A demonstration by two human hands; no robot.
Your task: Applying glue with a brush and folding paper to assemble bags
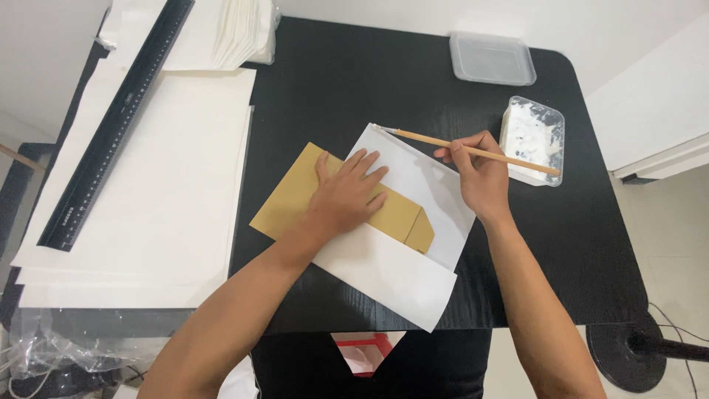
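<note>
centrally, the left hand (347, 193) lay flat with fingers spread, pressing a tan card template (336, 198) onto a folded white paper sheet (384, 273). the right hand (480, 177) was closed on a thin wooden brush (473, 150), its tip at the sheet's upper corner. gluing the edge seemed the step in hand. next needed a steady stroke. a glue tray (533, 139) sat right, on the black bench (354, 89).

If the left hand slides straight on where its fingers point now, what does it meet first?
The left hand lies flat on the brown card, fingers pointing toward the white paper. It would likely meet that paper first, then the brush.
</note>
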